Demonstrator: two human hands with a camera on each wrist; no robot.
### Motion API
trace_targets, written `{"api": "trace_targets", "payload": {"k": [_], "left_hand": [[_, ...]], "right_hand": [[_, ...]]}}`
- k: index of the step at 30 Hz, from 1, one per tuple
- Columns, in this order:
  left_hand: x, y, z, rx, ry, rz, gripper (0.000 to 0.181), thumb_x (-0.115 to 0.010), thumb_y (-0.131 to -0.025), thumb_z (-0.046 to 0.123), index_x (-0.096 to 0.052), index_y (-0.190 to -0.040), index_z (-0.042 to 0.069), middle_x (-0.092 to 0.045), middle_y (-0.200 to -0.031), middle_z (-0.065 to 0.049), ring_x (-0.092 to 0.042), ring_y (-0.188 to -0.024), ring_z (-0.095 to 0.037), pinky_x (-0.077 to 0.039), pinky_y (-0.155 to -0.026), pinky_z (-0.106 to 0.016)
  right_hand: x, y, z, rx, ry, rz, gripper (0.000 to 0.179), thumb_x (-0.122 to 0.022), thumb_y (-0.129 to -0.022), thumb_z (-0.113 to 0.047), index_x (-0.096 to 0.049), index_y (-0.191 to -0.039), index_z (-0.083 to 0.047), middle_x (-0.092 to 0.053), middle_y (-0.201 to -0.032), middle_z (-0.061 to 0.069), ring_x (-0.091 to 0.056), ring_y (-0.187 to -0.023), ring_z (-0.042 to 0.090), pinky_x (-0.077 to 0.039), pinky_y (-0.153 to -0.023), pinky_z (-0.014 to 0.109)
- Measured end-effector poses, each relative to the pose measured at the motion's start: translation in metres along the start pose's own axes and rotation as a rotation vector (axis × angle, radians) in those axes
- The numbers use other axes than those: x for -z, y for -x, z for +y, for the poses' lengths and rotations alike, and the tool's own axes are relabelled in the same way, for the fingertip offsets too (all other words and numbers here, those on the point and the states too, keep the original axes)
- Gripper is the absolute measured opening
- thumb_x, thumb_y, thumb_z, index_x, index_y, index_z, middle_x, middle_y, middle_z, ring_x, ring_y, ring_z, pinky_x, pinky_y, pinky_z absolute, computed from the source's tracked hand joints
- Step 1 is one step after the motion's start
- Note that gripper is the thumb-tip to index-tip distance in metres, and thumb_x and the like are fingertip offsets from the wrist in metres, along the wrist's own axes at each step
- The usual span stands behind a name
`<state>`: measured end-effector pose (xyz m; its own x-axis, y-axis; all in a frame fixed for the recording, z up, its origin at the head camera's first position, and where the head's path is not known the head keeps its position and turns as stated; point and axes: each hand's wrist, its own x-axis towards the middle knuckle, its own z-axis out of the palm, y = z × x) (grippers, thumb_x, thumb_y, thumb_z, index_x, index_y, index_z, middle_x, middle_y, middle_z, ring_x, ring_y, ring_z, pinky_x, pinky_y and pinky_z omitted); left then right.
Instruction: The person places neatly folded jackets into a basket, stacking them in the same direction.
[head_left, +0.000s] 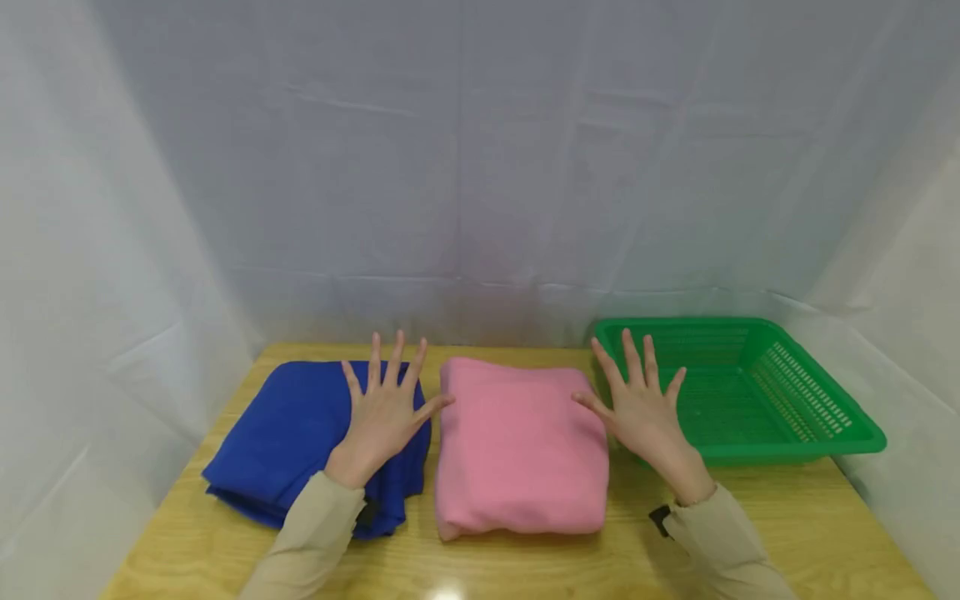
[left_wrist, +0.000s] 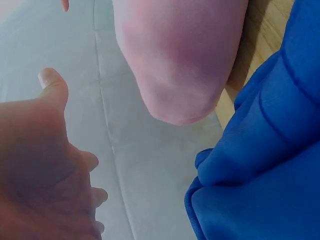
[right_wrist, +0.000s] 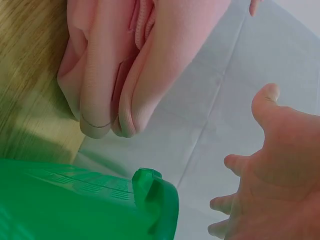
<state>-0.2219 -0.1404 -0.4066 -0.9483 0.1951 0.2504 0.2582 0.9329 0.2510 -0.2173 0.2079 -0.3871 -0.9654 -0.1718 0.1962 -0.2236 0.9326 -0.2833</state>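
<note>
My left hand [head_left: 381,417] is spread wide, palm down, and hovers over the right part of a folded blue cloth [head_left: 292,433]. Nothing is in its grasp. Between the hands lies a thick folded pink cloth [head_left: 522,450], its layered edge facing the right wrist camera. My right hand [head_left: 641,408], fingers likewise spread and holding nothing, is raised between the pink cloth and a green plastic basket [head_left: 806,450]. In the wrist views the left palm [left_wrist: 40,170] and right palm [right_wrist: 285,175] both appear apart from the cloths.
A wooden table [head_left: 480,575] carries the cloths and the basket. The basket has slotted walls and overhangs the table's right edge. White sheeting [head_left: 465,167] hangs behind the table and along both sides.
</note>
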Motion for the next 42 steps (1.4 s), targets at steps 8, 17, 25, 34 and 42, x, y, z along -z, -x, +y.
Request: {"api": "trace_targets", "payload": {"k": [8, 17, 25, 34, 42], "left_hand": [[-0.001, -0.004, 0.004, -0.012, 0.113, 0.082, 0.087, -0.06, -0.098, 0.054, -0.019, -0.164, 0.014, -0.014, -0.168, -0.02, 0.003, -0.155, -0.042, 0.0, -0.115, -0.075], [-0.024, 0.006, 0.022, -0.112, 0.273, 0.277, 0.057, -0.062, -0.102, 0.021, -0.043, -0.148, -0.008, -0.046, -0.148, -0.031, -0.039, -0.141, -0.049, -0.032, -0.114, -0.062], [-0.05, 0.022, 0.029, -0.049, 0.386, 0.18, 0.07, -0.058, -0.104, 0.035, -0.032, -0.156, -0.004, -0.04, -0.153, -0.029, -0.04, -0.14, -0.047, -0.034, -0.113, -0.06], [-0.072, 0.037, 0.035, 0.052, 0.488, 0.01, 0.08, -0.052, -0.104, 0.049, -0.023, -0.16, 0.002, -0.032, -0.158, -0.029, -0.036, -0.143, -0.048, -0.034, -0.112, -0.063], [-0.077, 0.043, 0.038, 0.083, 0.523, -0.015, 0.081, -0.049, -0.104, 0.051, -0.015, -0.163, 0.006, -0.028, -0.16, -0.028, -0.035, -0.143, -0.048, -0.033, -0.111, -0.065]], "right_hand": [[-0.003, 0.0, -0.003, 0.042, -0.099, 0.123, 0.08, -0.059, -0.099, -0.054, -0.025, -0.163, -0.02, -0.012, -0.166, 0.025, -0.001, -0.154, 0.045, -0.009, -0.11, 0.08], [-0.027, 0.011, -0.017, 0.112, -0.306, 0.211, 0.065, -0.063, -0.102, -0.03, -0.038, -0.156, -0.006, -0.034, -0.159, 0.025, -0.027, -0.147, 0.048, -0.029, -0.111, 0.07], [-0.054, 0.023, -0.004, 0.048, -0.408, 0.082, 0.07, -0.064, -0.101, -0.029, -0.032, -0.159, -0.005, -0.026, -0.16, 0.031, -0.032, -0.143, 0.053, -0.031, -0.109, 0.071], [-0.072, 0.034, 0.009, -0.114, -0.609, -0.162, 0.079, -0.051, -0.105, -0.037, -0.01, -0.162, -0.001, 0.004, -0.164, 0.034, -0.001, -0.151, 0.052, -0.013, -0.116, 0.071], [-0.081, 0.037, 0.012, -0.202, -0.758, -0.174, 0.078, -0.05, -0.106, -0.034, -0.006, -0.163, -0.004, -0.003, -0.166, 0.029, -0.004, -0.152, 0.049, -0.009, -0.12, 0.064]]}}
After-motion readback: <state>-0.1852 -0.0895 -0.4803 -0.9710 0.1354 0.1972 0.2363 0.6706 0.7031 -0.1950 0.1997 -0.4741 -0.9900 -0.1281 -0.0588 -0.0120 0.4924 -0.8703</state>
